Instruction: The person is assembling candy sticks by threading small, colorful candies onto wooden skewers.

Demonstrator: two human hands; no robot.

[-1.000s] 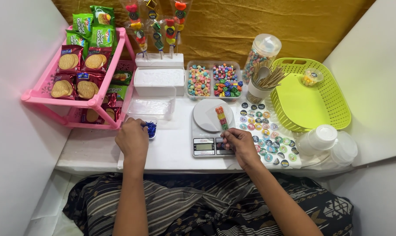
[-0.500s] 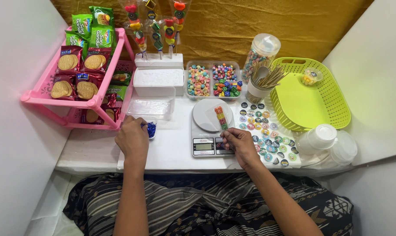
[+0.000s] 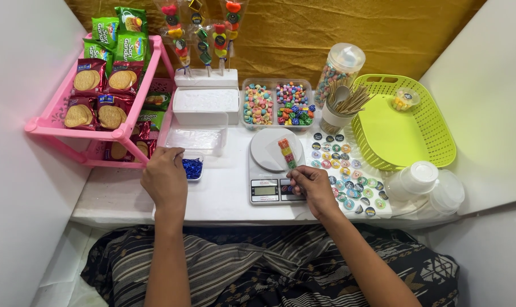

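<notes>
My right hand (image 3: 314, 189) rests over the right side of a small white kitchen scale (image 3: 275, 165) and pinches the lower end of a candy skewer (image 3: 286, 152) in a clear wrapper, which lies across the scale's round plate. My left hand (image 3: 166, 179) hovers beside a small clear tub of blue twist ties (image 3: 192, 168), fingers curled down at its edge. What the left fingers touch is hidden.
A pink rack (image 3: 81, 126) of biscuit packets stands left. Behind the scale sit white boxes (image 3: 205, 105), two candy trays (image 3: 278, 103), a cereal jar (image 3: 337, 67), a stick cup (image 3: 340, 108). Sticker sheet (image 3: 343, 170), green basket (image 3: 403, 122) and clear cups (image 3: 423, 182) lie right.
</notes>
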